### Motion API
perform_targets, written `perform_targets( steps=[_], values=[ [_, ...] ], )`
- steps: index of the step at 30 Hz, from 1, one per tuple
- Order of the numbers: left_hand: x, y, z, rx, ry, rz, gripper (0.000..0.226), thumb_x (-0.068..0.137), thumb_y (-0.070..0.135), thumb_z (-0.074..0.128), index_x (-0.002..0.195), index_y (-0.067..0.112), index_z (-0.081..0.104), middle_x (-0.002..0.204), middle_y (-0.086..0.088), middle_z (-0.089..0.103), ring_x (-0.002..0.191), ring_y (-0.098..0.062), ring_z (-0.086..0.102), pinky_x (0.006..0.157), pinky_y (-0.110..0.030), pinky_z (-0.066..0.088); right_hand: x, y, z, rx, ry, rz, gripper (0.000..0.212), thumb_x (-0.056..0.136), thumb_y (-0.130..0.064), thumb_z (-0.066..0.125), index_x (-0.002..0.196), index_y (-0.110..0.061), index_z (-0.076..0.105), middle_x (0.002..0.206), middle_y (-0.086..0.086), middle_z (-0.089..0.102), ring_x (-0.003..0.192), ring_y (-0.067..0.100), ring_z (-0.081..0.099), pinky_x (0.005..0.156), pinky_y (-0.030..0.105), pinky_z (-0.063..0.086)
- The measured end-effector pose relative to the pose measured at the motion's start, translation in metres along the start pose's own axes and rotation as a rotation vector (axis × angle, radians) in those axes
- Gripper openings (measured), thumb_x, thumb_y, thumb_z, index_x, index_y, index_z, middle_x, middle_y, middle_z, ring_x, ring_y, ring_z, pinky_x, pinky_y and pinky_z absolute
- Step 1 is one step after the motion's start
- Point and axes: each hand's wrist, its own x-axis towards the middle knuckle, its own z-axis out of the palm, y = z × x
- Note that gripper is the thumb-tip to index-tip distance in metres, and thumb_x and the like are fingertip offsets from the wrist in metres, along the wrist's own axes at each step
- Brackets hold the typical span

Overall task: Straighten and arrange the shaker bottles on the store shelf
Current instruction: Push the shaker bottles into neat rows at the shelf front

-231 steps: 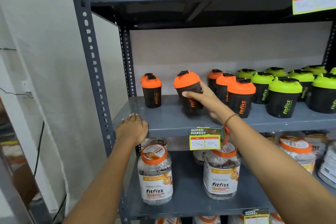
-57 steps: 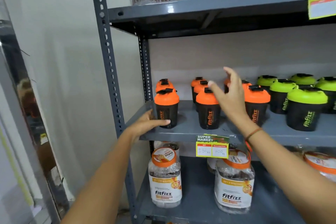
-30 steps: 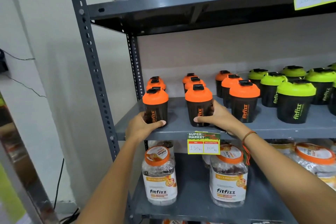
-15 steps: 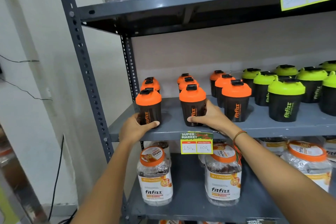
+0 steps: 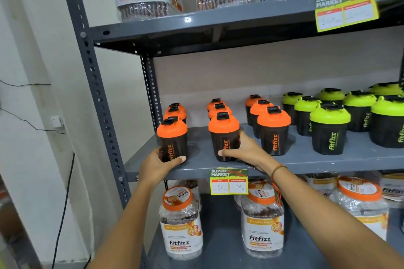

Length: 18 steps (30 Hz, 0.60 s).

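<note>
Shaker bottle [image 5: 225, 137] base behind right hand [image 5: 244, 150]

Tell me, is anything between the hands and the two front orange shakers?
Nothing visible. The left hand already wraps the leftmost front shaker and the right hand wraps the middle front shaker, both near the shelf edge.

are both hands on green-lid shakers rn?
No, the left hand and right hand each grip the base of an orange-lidded shaker at the shelf front; the green-lidded shakers stand untouched to the right.
</note>
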Motion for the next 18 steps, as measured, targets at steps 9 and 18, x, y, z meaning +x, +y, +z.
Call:
perform_targets(
  steps=[9,18],
  values=[
    [-0.060,0.051,0.042,-0.161,0.647,0.363,0.043,0.073,0.066,0.066,0.093,0.037,0.044,0.083,0.015,0.049,0.077,-0.005,0.053,0.065,-0.028,0.047,-0.047,-0.002,-0.004,0.065,0.457,-0.240,0.052,0.084,-0.032,0.076,0.130,-0.023,0.055,0.122,-0.009,0.058,0.107,0.003,0.056,0.080,0.019,0.052],
    [-0.100,0.158,0.176,0.036,-0.187,0.431,0.098,0.070,0.051,0.074,0.149,0.024,0.023,0.148,0.002,0.044,0.132,-0.018,0.045,0.104,-0.035,0.042,-0.097,0.034,-0.104,-0.287,1.148,-0.402,0.039,0.081,-0.024,0.071,0.113,-0.009,0.054,0.110,0.012,0.056,0.104,0.027,0.050,0.090,0.047,0.042]
  ],
)
